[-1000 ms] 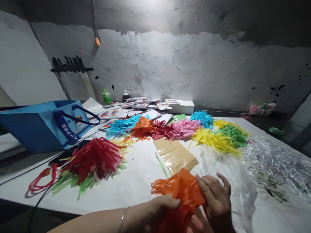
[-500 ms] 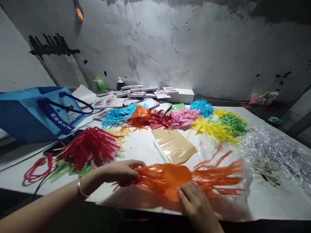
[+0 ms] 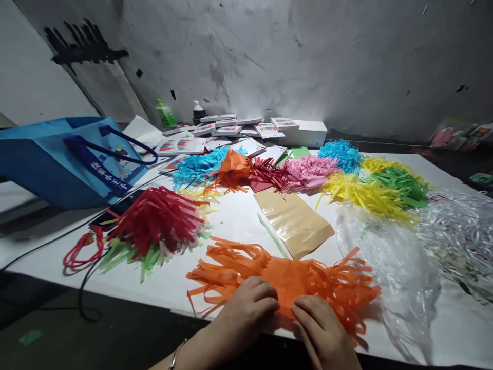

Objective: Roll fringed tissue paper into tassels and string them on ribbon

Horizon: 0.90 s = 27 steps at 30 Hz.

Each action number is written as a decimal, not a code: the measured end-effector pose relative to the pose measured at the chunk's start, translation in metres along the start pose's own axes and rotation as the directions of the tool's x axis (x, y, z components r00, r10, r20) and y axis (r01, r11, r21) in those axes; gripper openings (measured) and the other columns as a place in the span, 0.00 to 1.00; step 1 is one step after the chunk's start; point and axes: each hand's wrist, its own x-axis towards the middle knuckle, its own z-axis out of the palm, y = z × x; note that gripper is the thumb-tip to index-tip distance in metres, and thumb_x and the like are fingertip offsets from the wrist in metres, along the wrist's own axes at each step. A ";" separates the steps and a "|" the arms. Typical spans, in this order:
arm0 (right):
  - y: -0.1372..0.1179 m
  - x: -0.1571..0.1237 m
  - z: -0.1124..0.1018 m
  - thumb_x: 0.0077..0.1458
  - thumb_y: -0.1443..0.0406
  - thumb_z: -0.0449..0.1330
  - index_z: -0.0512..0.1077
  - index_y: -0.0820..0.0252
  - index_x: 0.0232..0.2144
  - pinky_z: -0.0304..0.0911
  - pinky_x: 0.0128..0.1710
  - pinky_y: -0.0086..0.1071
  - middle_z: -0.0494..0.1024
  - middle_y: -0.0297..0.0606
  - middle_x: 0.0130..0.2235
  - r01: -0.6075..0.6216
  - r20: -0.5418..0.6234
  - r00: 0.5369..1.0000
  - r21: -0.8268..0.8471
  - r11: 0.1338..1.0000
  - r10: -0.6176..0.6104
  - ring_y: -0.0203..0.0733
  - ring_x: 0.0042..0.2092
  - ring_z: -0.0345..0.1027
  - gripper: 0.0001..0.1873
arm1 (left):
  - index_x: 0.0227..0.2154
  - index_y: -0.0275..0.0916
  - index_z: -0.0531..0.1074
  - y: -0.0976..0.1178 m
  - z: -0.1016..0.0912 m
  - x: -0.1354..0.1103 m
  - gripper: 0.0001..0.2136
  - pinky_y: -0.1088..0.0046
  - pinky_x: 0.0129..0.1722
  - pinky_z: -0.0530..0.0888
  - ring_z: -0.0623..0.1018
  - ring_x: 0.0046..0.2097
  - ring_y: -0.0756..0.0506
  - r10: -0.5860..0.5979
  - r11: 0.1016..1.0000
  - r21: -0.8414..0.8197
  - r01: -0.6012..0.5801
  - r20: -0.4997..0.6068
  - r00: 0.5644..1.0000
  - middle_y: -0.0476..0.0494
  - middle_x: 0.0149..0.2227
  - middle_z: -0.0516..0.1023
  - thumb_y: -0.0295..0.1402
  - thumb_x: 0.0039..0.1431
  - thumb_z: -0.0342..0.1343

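Two hands are laid on an orange fringed tissue-paper piece (image 3: 287, 282), spread at the near edge of the white-covered bench (image 3: 234, 223). Grip: fingers of the left hand (image 3: 252, 303) and right hand (image 3: 323, 329) curled, set near each other on the near side of the uncut middle band; whether paper is pinched beneath cannot be told. Handling, as judged: very light, limp, easily creased; strips liable to be torn or tangled if pulled. Best held by the uncut band, not by the fringe.

Containers: blue gift bag (image 3: 50, 159) at left, contents hidden. Tan envelope (image 3: 295, 221) laid flat just beyond the orange paper, contents not shown. Clear plastic bag (image 3: 389, 272) crumpled at right, contents not made out. White box (image 3: 308, 134) placed at back beside piled printed packs (image 3: 229, 129); interior unseen.
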 end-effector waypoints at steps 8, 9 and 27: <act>-0.004 0.006 -0.009 0.63 0.71 0.53 0.72 0.57 0.41 0.70 0.50 0.31 0.77 0.40 0.44 -0.221 0.061 0.975 0.135 0.966 0.215 0.39 0.48 0.72 0.09 | 0.43 0.39 0.71 0.000 -0.033 -0.005 0.07 0.67 0.46 0.71 0.73 0.45 0.44 -0.147 0.942 -0.287 0.175 0.115 0.982 0.41 0.43 0.75 0.28 0.66 0.49; -0.005 0.008 -0.010 0.64 0.71 0.53 0.72 0.56 0.41 0.70 0.50 0.30 0.77 0.39 0.44 -0.238 0.072 0.971 0.141 0.961 0.230 0.39 0.48 0.72 0.09 | 0.44 0.39 0.71 0.001 -0.034 -0.005 0.08 0.67 0.47 0.71 0.73 0.46 0.43 -0.167 0.936 -0.292 0.197 0.125 0.978 0.41 0.44 0.75 0.28 0.66 0.49; 0.001 0.032 -0.011 0.60 0.73 0.51 0.71 0.55 0.34 0.59 0.36 0.34 0.75 0.33 0.31 -0.241 -0.002 0.971 -0.007 0.970 0.241 0.41 0.35 0.66 0.11 | 0.34 0.39 0.71 -0.012 -0.020 0.007 0.09 0.72 0.33 0.70 0.77 0.33 0.45 -0.326 0.945 0.031 0.325 0.096 0.940 0.47 0.32 0.79 0.20 0.59 0.50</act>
